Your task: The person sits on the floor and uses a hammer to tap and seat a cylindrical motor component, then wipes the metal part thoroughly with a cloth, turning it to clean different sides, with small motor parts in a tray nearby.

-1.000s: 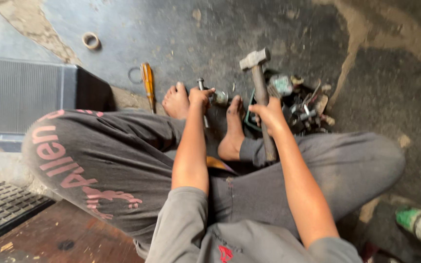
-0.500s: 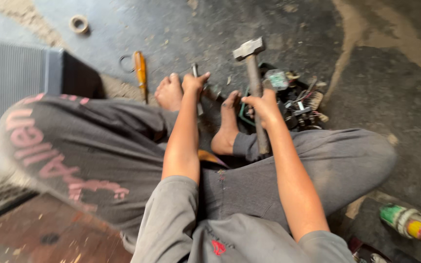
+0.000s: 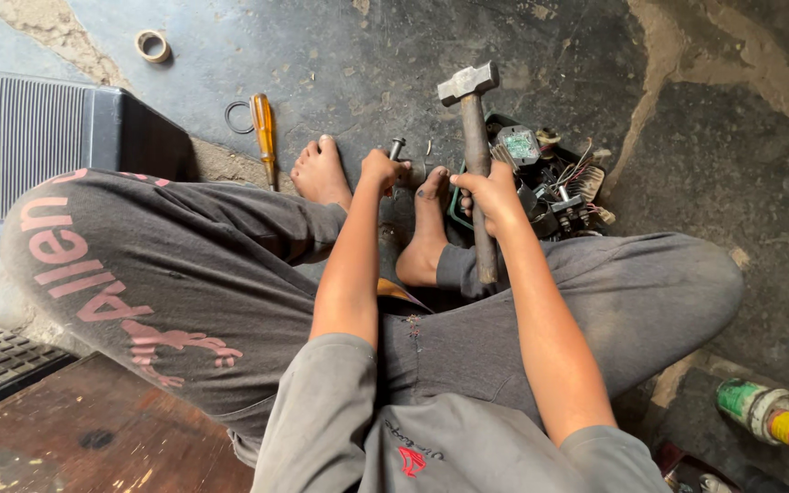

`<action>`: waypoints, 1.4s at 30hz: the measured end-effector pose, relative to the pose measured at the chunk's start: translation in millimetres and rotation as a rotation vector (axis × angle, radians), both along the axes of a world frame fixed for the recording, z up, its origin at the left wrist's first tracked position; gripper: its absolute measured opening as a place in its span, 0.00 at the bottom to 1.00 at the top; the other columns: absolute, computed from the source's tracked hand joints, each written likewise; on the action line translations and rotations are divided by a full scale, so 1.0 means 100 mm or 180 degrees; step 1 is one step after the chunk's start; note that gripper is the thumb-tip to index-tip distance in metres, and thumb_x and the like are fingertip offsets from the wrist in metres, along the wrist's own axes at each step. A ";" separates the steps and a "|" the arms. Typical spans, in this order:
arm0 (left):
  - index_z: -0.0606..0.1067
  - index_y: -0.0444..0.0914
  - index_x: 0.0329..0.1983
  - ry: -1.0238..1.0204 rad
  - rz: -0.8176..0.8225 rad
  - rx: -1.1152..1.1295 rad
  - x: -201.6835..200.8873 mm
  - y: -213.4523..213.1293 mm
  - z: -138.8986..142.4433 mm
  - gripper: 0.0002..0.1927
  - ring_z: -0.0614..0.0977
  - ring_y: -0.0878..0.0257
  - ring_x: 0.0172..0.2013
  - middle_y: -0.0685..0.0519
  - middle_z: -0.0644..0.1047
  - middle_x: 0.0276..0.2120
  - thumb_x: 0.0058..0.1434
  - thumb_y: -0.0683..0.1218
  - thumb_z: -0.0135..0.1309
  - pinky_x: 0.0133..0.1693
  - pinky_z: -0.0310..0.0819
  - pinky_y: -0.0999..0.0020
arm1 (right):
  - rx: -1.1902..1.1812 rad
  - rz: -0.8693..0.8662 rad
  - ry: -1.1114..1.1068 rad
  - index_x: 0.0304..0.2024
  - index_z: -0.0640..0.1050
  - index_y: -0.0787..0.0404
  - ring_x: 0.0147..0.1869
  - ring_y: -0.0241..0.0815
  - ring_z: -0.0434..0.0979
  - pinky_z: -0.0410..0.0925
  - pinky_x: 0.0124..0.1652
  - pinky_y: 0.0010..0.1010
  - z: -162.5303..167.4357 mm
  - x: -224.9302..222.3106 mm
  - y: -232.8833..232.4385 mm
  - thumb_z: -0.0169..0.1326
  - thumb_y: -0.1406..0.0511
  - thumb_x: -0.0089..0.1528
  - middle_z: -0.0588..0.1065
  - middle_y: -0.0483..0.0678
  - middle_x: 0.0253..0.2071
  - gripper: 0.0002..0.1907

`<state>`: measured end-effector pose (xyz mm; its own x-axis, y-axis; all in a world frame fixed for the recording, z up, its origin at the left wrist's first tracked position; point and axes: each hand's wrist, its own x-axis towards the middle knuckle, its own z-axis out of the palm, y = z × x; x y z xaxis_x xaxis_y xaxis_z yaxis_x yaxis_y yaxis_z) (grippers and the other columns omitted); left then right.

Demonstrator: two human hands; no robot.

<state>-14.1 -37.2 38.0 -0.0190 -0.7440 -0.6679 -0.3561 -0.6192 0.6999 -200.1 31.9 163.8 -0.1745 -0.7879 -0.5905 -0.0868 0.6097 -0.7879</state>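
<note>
I sit on the floor with my bare feet in front of me. My right hand grips the wooden handle of a hammer, its steel head raised and pointing away from me. My left hand holds a short metal punch or bolt upright, just left of the hammer and between my two feet. Below the punch a small dark metal part lies on the floor, mostly hidden by my hand and foot.
A heap of electronic parts with a green circuit board lies right of the hammer. A yellow-handled screwdriver, a metal ring and a tape roll lie at left. A ribbed grey panel stands far left; a can lies bottom right.
The view has shifted slightly. The hammer head has stayed raised in my right hand, and my left hand has kept the punch in place between my feet.
</note>
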 end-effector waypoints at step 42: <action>0.82 0.37 0.47 -0.0520 0.0384 -0.1534 0.08 0.31 0.06 0.19 0.84 0.43 0.41 0.38 0.82 0.38 0.53 0.50 0.64 0.45 0.78 0.53 | 0.0115 0.0184 0.0042 0.34 0.73 0.62 0.20 0.36 0.70 0.63 0.19 0.31 -0.07 0.02 -0.07 0.61 0.71 0.56 0.71 0.44 0.22 0.08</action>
<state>-6.0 -6.2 44.2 0.1618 -0.9582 -0.2361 -0.4305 -0.2838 0.8568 -197.6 25.2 157.0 -0.1373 -0.7751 -0.6168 -0.1328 0.6314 -0.7640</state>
